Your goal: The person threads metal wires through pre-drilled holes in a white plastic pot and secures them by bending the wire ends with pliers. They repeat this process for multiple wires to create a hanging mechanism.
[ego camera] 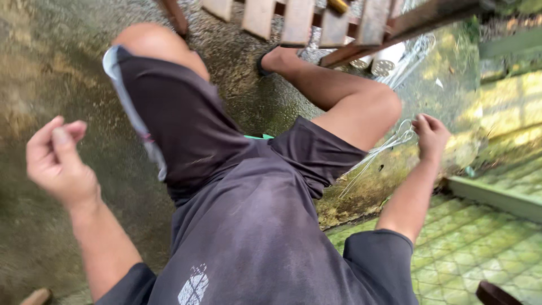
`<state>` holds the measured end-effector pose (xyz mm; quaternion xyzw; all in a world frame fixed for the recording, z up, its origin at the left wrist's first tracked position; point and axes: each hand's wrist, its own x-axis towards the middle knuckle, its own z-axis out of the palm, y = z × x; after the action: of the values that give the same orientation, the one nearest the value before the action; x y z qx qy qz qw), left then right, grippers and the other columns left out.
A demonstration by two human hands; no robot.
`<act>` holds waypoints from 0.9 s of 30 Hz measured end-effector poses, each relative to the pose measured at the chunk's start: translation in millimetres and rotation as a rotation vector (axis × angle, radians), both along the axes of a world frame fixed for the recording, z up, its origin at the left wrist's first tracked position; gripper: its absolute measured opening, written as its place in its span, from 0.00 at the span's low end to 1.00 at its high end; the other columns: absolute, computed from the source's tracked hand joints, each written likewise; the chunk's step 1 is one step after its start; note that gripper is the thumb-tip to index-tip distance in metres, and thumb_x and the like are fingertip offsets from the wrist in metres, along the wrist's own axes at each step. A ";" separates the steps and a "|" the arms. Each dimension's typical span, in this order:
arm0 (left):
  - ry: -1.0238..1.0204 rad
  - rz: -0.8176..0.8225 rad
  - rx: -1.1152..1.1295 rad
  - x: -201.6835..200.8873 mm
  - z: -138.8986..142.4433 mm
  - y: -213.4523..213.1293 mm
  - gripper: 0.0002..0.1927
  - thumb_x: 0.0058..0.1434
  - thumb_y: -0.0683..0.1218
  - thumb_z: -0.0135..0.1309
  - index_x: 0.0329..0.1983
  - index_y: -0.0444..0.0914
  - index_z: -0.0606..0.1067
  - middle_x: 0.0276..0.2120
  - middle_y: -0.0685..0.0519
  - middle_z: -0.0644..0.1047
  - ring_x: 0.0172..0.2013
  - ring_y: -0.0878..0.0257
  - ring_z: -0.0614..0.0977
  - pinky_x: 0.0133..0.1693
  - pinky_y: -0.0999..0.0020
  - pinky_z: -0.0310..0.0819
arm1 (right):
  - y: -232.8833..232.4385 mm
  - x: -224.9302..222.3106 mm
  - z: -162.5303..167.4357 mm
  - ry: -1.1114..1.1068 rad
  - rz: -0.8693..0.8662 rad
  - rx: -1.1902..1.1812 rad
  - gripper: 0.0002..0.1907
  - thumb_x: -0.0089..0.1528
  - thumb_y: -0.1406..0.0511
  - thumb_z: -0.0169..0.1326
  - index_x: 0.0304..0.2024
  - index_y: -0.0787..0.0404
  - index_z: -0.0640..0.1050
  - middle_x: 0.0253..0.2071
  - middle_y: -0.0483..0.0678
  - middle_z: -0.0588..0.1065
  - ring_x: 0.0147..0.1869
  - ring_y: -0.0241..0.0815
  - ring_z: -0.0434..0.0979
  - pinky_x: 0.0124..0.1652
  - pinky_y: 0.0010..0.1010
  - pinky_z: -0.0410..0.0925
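Observation:
I look down at my own body, seated, in a dark shirt and dark shorts (186,130) with both knees bent. My left hand (56,161) hovers at the left above the rough concrete ground, its fingers curled loosely with nothing seen in them. Beside my right knee, my right hand (430,135) pinches a bundle of thin metal wires (375,155) with looped ends, which slants down toward my thigh.
A wooden slatted frame (316,20) lies on the ground ahead of my feet. White cylinders (384,59) and more wire lie just beyond it. Green-tinted tiled floor (480,237) with a raised kerb runs along the right.

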<state>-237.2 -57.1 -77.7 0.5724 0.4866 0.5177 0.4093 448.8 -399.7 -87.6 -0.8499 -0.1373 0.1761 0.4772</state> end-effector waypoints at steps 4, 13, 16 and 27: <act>0.033 0.009 0.093 -7.5 17.5 -4.2 0.08 0.84 0.36 0.46 0.61 0.26 0.71 0.46 0.43 0.80 0.46 0.59 0.83 0.56 0.66 0.82 | 17.9 -27.9 -34.3 0.160 -0.086 0.032 0.13 0.66 0.65 0.60 0.50 0.66 0.82 0.42 0.48 0.82 0.42 0.35 0.83 0.41 0.24 0.75; 0.254 -0.125 0.455 68.6 61.3 34.0 0.11 0.82 0.38 0.46 0.59 0.24 0.70 0.46 0.42 0.78 0.43 0.56 0.81 0.50 0.66 0.78 | 48.7 -57.9 -83.7 0.010 -0.243 -0.339 0.15 0.59 0.59 0.68 0.40 0.63 0.85 0.36 0.51 0.82 0.38 0.40 0.82 0.43 0.34 0.72; 0.257 -0.298 0.535 130.9 72.9 52.0 0.09 0.79 0.37 0.46 0.57 0.26 0.71 0.45 0.42 0.79 0.42 0.57 0.82 0.50 0.66 0.78 | 49.1 -55.0 -106.7 -0.003 -0.439 -0.347 0.14 0.55 0.59 0.68 0.40 0.59 0.84 0.37 0.50 0.82 0.41 0.45 0.84 0.46 0.36 0.74; 0.285 -1.101 0.211 309.4 78.0 13.8 0.06 0.72 0.34 0.49 0.49 0.32 0.74 0.42 0.44 0.80 0.41 0.57 0.83 0.48 0.67 0.79 | 60.7 -10.5 -139.6 -0.049 -0.547 -0.517 0.17 0.57 0.63 0.66 0.47 0.58 0.79 0.49 0.53 0.73 0.55 0.53 0.73 0.55 0.43 0.66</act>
<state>72.2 -43.4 0.3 0.8430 0.1132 0.1920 0.4896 438.3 -339.0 -227.2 -0.9515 0.1326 0.0507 0.2731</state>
